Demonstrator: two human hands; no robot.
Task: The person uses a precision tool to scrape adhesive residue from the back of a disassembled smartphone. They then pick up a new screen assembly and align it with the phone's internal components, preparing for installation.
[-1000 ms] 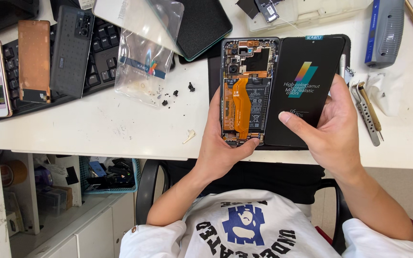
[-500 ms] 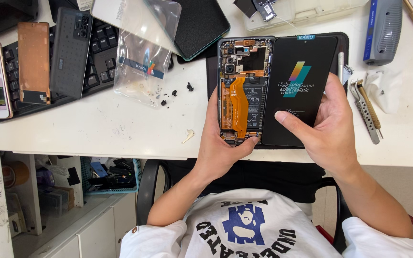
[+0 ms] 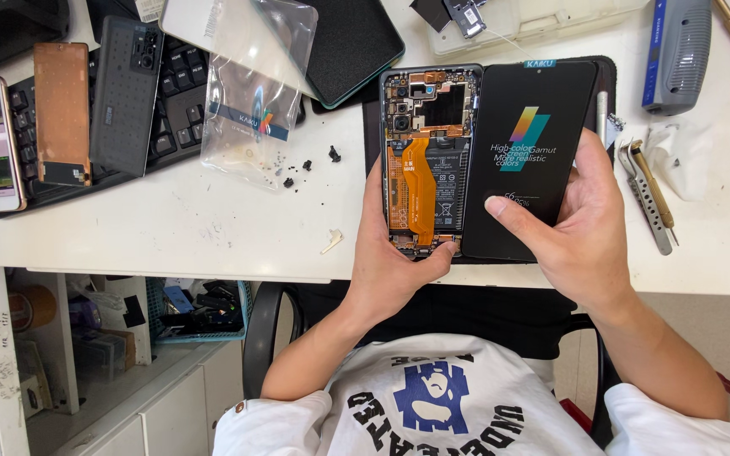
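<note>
- Gripping the opened phone body [image 3: 422, 160], left hand [image 3: 390, 262] fingers curl around its rigid edges; orange flex ribbon exposed.
- Right hand [image 3: 580, 228] fingers pinch the glossy black screen panel [image 3: 527, 152], thumb flat on its face, over the white bench [image 3: 171, 228].

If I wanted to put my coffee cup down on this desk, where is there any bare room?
The widest bare patch of the white desk lies between the keyboard, the plastic bag and the left hand. A smaller patch lies right of the tweezers. The far edge is crowded with tools and parts.
</note>
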